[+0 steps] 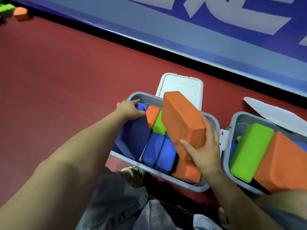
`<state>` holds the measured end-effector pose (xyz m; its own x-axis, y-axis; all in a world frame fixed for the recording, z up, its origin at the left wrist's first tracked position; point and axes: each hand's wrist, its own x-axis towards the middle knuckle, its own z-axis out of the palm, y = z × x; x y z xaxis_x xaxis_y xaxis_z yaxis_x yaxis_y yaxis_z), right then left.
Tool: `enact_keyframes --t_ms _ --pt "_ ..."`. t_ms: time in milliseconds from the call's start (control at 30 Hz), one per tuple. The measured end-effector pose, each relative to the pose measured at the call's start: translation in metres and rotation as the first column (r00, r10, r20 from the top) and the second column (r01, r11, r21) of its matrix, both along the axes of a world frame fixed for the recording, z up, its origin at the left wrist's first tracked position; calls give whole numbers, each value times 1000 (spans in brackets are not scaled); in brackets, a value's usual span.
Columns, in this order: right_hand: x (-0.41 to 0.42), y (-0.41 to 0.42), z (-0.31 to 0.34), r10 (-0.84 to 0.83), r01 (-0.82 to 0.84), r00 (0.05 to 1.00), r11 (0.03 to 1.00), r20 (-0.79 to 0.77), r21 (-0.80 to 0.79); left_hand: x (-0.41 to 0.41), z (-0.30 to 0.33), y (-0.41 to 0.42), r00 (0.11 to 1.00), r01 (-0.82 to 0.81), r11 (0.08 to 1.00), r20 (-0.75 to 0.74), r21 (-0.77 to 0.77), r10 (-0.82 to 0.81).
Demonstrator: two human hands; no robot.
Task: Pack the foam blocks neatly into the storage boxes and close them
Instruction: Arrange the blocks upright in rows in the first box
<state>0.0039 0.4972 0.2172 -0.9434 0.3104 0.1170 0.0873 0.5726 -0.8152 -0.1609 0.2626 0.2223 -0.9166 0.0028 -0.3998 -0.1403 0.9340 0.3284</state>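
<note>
Gripping an orange block (181,122), right hand (205,151); left hand (129,108) fingers half-hidden on a blue block (135,135).

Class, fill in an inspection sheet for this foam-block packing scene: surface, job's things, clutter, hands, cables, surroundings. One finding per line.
Surface: red floor, both boxes standing on it.
Job's things: left storage box open, blue, orange and green blocks packed inside; right storage box open, holding a green block and an orange one; white lid behind the left box.
Clutter: loose green and orange blocks on the floor at far top left.
Hands: left hand grips a blue block in the left box; right hand holds a large orange block above that box.
Cables: nothing seen.
Surroundings: blue barrier board with white lettering; person's shoe.
</note>
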Motion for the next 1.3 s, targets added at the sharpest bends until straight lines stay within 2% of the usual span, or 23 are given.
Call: enact_keyframes --t_ms 100,267,433,600,833,1000,1167,1300 --pt "-7 4 -4 -16 16 1000 1000 7 8 -6 -20 13 998 28 998 52 -60 -25" --pt "-18 5 -14 -40 40 999 999 12 7 -11 -51 30 1000 15 996 18 -91 -14" --pt "-29 5 -29 -49 49 998 999 35 5 -18 -59 31 998 41 996 59 -82 -36" --pt "-33 5 -39 -49 49 998 999 51 4 -33 -55 24 987 123 977 127 -175 -101" --pt "-35 3 -41 -66 67 997 998 37 -15 -8 -83 15 998 -36 999 -55 -2 35" --pt "-37 -8 -39 -46 47 998 998 48 -29 8 -105 8 988 -46 998 -150 -32 41" --pt "-41 -18 -39 -13 19 998 996 68 -84 27 -118 31 967 -38 991 -253 -130 4" --pt "-49 -18 -41 -4 9 999 996 52 -93 25 -130 35 972 -69 990 -232 -125 39"
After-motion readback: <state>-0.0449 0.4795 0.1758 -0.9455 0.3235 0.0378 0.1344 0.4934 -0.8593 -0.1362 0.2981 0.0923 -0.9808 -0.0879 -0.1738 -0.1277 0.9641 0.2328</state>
